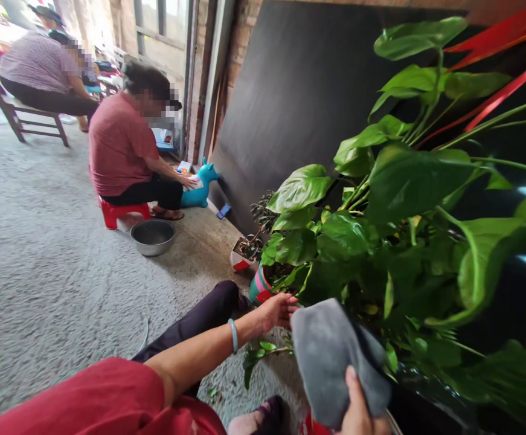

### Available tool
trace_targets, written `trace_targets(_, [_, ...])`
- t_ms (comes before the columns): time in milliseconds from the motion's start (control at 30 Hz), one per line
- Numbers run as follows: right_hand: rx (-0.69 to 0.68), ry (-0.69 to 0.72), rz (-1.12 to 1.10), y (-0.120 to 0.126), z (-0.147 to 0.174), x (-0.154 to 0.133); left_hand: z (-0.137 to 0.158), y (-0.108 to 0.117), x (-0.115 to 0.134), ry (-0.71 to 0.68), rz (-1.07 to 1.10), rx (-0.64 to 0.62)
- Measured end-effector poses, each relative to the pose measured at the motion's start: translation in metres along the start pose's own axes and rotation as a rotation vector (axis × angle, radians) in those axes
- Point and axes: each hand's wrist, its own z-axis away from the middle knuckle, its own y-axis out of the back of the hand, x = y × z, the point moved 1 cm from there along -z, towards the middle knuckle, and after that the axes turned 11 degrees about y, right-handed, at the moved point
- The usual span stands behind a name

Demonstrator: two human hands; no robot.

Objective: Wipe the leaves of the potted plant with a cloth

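A folded grey cloth (323, 356) is gripped by my right hand (357, 402) at its lower edge, with the thumb lying over the front. My left hand (275, 312), a pale bangle (232, 336) on its wrist, reaches out just left of the cloth. Its fingers are stretched out and a little bent, holding nothing I can see. Beside both hands grows a large leafy plant (344, 232) with broad green leaves. A green and pink pot (259, 287) stands just beyond my left hand.
A smaller potted plant (247, 249) stands behind. To the left, a person in red (120, 145) sits on a red stool (124, 212) by a metal basin (153, 237) and a blue toy animal (199, 188). A dark panel (299, 90) leans behind the plants.
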Motion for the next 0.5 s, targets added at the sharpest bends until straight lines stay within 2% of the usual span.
trace_targets(67, [0.092, -0.016, 0.077, -0.004, -0.004, -0.014, 0.0, -0.009, -0.006, 0.045, -0.035, -0.021])
trace_targets(100, [0.07, 0.019, 0.118, -0.014, -0.003, -0.021, 0.0, -0.015, -0.01, 0.08, -0.046, -0.057])
trace_targets(167, [-0.075, 0.154, 0.156, -0.04, 0.002, -0.031, 0.005, -0.031, -0.02, 0.126, -0.071, -0.179])
trace_targets(267, [-0.361, 0.318, 0.068, -0.069, 0.011, -0.033, 0.018, -0.047, -0.023, 0.07, -0.113, -0.305])
trace_targets(367, [-0.447, 0.28, -0.005, -0.07, 0.015, -0.026, 0.023, -0.044, -0.018, 0.04, -0.134, -0.237])
trace_targets(500, [-0.38, 0.203, -0.017, -0.061, 0.021, -0.02, 0.011, -0.026, -0.021, 0.05, -0.12, -0.165])
